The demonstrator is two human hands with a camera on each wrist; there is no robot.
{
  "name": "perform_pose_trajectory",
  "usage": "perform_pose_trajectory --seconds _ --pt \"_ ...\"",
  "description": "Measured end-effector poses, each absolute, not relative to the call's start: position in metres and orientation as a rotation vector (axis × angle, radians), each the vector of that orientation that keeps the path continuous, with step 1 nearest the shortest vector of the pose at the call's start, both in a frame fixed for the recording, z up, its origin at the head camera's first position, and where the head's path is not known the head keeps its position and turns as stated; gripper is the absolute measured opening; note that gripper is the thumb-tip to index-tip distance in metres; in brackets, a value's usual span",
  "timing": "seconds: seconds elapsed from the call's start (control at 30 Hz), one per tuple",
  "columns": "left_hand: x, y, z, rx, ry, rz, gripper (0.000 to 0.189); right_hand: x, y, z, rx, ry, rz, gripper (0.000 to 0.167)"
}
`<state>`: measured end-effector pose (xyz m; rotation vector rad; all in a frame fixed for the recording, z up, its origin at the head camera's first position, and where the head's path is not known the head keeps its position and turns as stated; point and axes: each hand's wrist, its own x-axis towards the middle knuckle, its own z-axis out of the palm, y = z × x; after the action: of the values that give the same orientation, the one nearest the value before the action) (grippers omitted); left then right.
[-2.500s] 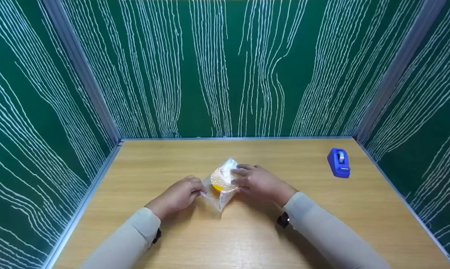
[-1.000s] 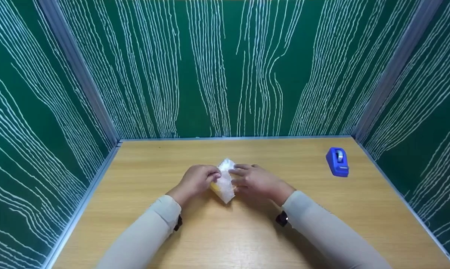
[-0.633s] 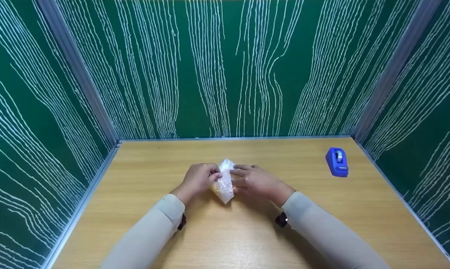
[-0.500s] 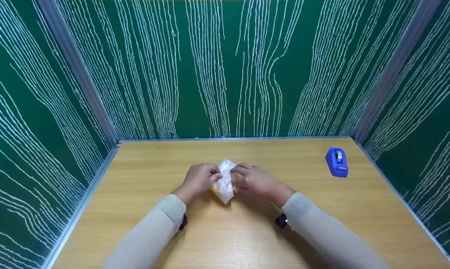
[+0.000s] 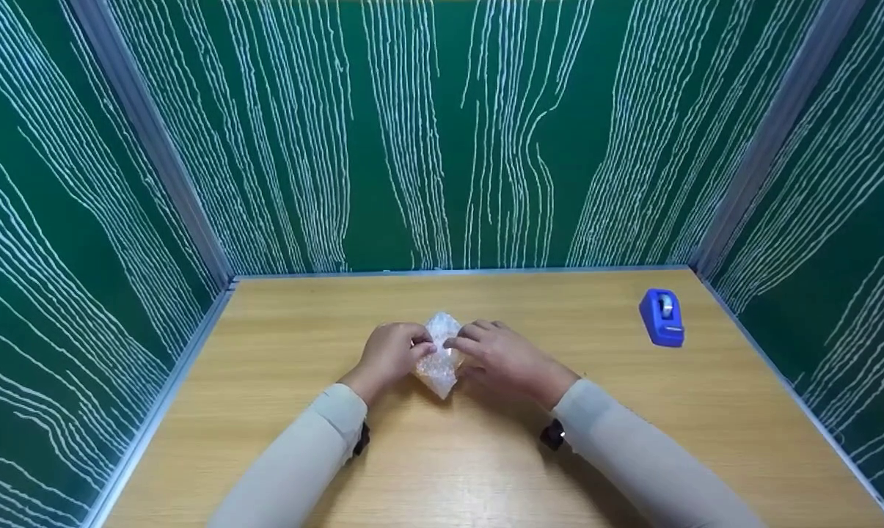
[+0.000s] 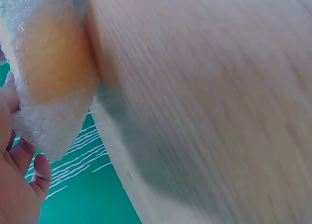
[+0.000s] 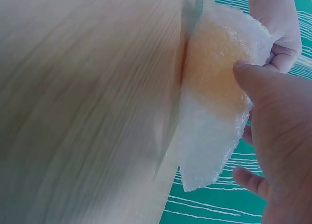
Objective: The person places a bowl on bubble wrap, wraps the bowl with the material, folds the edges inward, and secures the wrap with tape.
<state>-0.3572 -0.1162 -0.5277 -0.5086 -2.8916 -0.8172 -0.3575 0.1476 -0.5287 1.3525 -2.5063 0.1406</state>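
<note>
A piece of bubble wrap point(image 5: 442, 378) is folded round a yellow-orange object point(image 6: 56, 58) on the wooden table; the layers blur what that object is. From the left, my left hand point(image 5: 392, 356) pinches the wrap's upper edge between thumb and curled fingers. My right hand point(image 5: 506, 359) holds the other side, its index finger bent onto the top of the wrap. In the right wrist view the thumb point(image 7: 248, 75) presses against the bundle point(image 7: 214, 82), and other fingers are partly hidden behind it.
A blue tape dispenser point(image 5: 662, 317) with a roll in it stands at the table's back right. Green panels point(image 5: 486, 147) with wavy white lines rise along the back and both sides of the wooden table point(image 5: 449, 469).
My left hand has moved in from the wrap's lower left corner, folding its flap over the yellow object. My right fingers, earlier flatter along the side, have bent onto the top.
</note>
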Motion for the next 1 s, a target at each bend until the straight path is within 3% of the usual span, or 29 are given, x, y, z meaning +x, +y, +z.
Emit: perform_pose_trajectory --seconds 0.43,0.73,1.0 --pt "-0.35 -0.137 -0.525 -0.526 -2.896 -1.128 0.028 -0.358 0.151 -0.533 1.387 -2.471 0.153 0.035" --pt "-0.343 -0.167 -0.525 -0.533 -2.928 -1.227 0.007 -0.359 0.153 -0.531 1.412 -2.478 0.19 0.036" --pt "-0.345 -0.17 -0.528 -0.445 -2.939 -1.328 0.006 -0.359 0.151 -0.531 1.419 -2.481 0.177 0.035"
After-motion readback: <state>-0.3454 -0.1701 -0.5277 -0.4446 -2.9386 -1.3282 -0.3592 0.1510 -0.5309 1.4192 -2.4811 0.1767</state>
